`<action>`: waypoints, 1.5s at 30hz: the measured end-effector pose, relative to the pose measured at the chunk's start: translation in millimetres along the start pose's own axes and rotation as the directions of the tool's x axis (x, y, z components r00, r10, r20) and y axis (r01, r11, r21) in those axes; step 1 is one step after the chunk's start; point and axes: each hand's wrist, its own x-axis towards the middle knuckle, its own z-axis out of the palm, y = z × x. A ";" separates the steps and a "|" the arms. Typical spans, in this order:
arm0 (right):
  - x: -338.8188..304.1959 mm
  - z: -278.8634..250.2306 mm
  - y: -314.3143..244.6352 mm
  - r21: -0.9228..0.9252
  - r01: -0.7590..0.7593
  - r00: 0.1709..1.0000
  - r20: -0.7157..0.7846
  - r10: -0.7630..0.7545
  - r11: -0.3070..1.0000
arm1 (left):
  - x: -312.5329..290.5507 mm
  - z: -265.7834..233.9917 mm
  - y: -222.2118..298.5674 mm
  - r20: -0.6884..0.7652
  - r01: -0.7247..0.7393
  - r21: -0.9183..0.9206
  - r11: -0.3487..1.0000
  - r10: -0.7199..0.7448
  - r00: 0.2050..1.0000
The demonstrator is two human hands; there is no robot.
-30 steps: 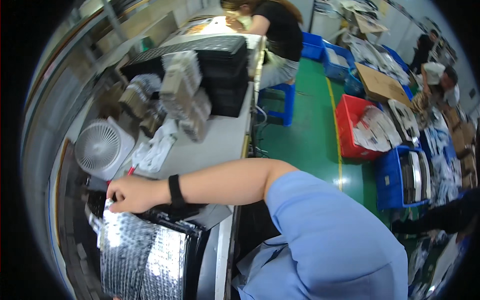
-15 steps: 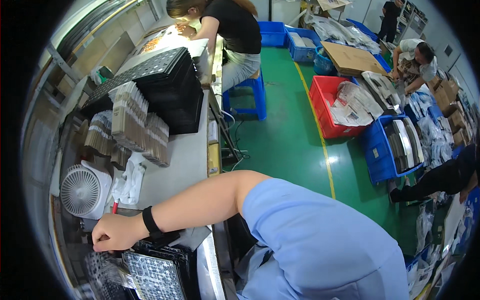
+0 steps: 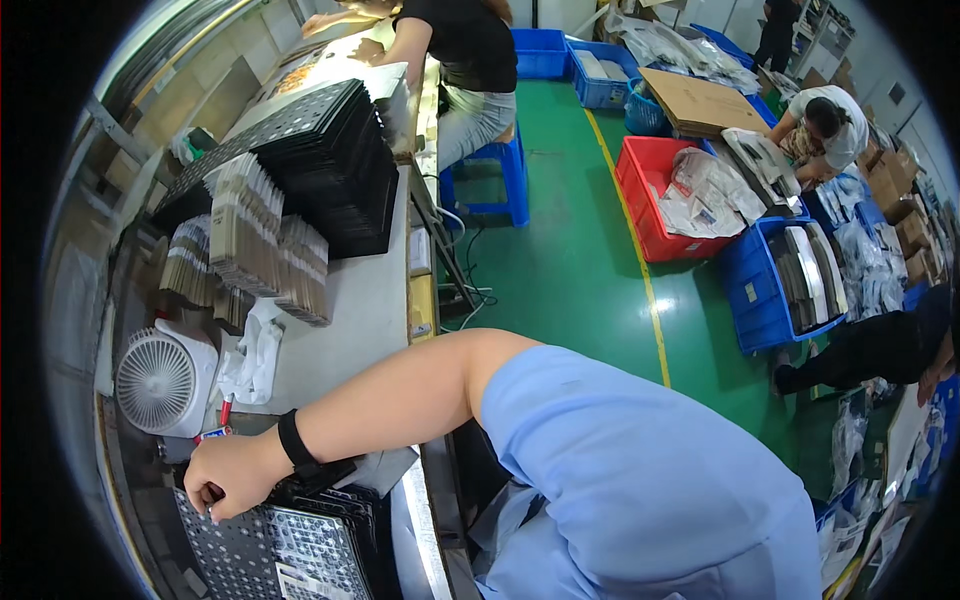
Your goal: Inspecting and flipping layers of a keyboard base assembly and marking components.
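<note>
My right hand [image 3: 235,475], with a black band on its wrist, reaches across the lower left. Its fingers are curled, the thumb near the index fingertip. Those tips sit at the upper part of a black sheet [image 3: 225,540] covered with round dots; whatever they pinch is hidden. Beside this sheet lies a silvery panel [image 3: 315,545] patterned with rows of small shapes, with a pale label strip [image 3: 310,582] over its lower part. Dark sheets [image 3: 375,520] are stacked beneath. My left hand is outside the picture.
Past my hand stand a white fan [image 3: 157,380], a white crumpled bag [image 3: 252,360], bundled strips [image 3: 245,225] and a tall stack of black sheets [image 3: 330,165]. A person [image 3: 460,50] sits along the bench. Red [image 3: 655,225] and blue crates [image 3: 755,300] stand across the green floor.
The dotted sheet, blurred by motion earlier, now lies flat and sharp beside the silvery panel. My hand has turned slightly, fingers lower. The label strip shows lower down. The view has shifted a little.
</note>
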 end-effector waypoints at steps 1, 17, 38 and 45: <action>-0.4 -1.1 -2.8 0.021 -0.011 1.000 -0.021 0.012 1.000 | 8.9 -30.1 -12.0 0.050 0.040 -0.053 0.998 -0.038 0.998; -11.4 7.6 10.4 -0.332 -0.102 0.837 0.480 0.261 0.938 | 9.8 -5.6 -2.8 -0.207 0.427 0.121 0.896 -0.398 0.894; -1.8 -4.2 7.8 0.055 -0.204 0.979 0.023 0.203 0.977 | -18.8 40.9 26.3 -0.201 0.125 0.647 0.752 0.010 0.980; 0.3 -2.4 -4.4 0.098 -0.328 0.944 0.073 0.322 0.939 | -0.7 -45.5 -34.1 -0.049 -0.187 0.735 0.652 0.326 0.944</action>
